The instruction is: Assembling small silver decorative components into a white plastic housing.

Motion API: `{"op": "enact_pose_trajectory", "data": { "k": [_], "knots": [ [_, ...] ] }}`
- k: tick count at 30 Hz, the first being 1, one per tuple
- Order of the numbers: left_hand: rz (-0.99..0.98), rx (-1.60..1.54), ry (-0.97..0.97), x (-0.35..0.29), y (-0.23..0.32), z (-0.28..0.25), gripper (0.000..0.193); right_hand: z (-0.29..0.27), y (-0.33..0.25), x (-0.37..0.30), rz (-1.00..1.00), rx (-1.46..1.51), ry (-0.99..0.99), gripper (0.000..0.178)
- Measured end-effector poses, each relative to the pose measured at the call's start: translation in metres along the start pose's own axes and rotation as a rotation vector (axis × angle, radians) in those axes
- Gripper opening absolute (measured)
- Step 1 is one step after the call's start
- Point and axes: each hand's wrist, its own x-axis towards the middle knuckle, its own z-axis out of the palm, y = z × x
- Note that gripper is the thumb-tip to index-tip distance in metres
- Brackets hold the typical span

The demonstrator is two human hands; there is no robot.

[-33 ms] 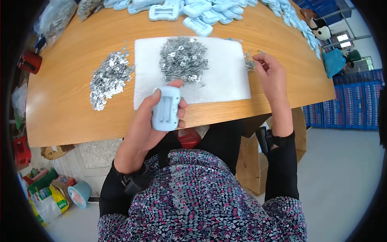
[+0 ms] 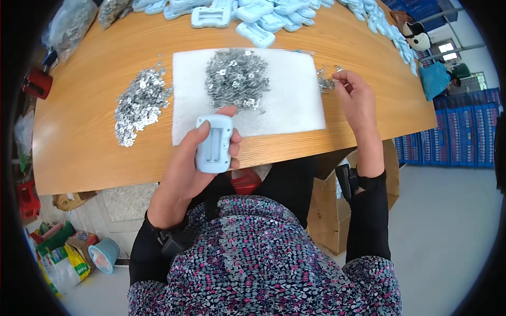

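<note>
Head view. The left hand [image 2: 182, 160] gripped a pale blue casing [image 2: 214, 145] by its sides, thumb along the left edge and fingertips around the right, its hollow side turned up above the near edge of the table [image 2: 79, 147]. The right hand [image 2: 359, 100] was narrowed, thumb and fingertips drawn together at a small pile of metal bits [image 2: 324, 83] right of the white sheet [image 2: 298, 100]; whether a piece lay between them could not be told. In judgement, a bit this small might have slipped from a loose pinch, or several tangled ones might have lifted together. The casing, held only by its sides and partly past the table edge, might have dropped toward the lap had the grip slackened. The casing looked like smooth moulded plastic, rounded at the corners, with a long recess. The sheet appeared soft and foam-like, bearing a grey heap of wiry metal parts [image 2: 237, 79]; to its left lay shiny, flat metal pieces [image 2: 139, 108]. Similar blue casings [image 2: 211, 17] were stacked at the far side, on wood-grained tabletop.
</note>
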Motion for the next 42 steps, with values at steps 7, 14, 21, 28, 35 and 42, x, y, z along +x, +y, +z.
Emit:
{"op": "enact_pose_trajectory", "data": {
  "k": [7, 14, 21, 28, 35, 42],
  "knots": [
    [-0.026, 0.069, 0.028, 0.004, 0.000, 0.000, 0.056, -0.002, 0.015, -0.014, 0.021, -0.070, -0.141, 0.013],
    [-0.026, 0.060, 0.064, 0.003, 0.000, 0.000, 0.060, 0.009, 0.020, -0.013, 0.028, -0.153, -0.093, 0.015],
    [0.008, 0.004, 0.043, 0.006, -0.005, 0.002, 0.062, -0.003, 0.023, -0.021, 0.256, 0.184, -0.068, 0.015],
    [-0.018, -0.047, 0.016, 0.005, 0.000, 0.003, 0.062, 0.002, -0.029, -0.039, 0.357, 0.842, -0.289, 0.010],
    [-0.020, 0.033, 0.065, 0.002, 0.005, 0.008, 0.061, 0.028, -0.091, -0.061, 0.239, 1.043, -0.488, 0.010],
    [0.051, 0.247, 0.183, 0.000, 0.010, 0.028, 0.051, 0.021, -0.094, -0.054, 0.178, 0.817, -0.716, 0.011]
  ]
}}
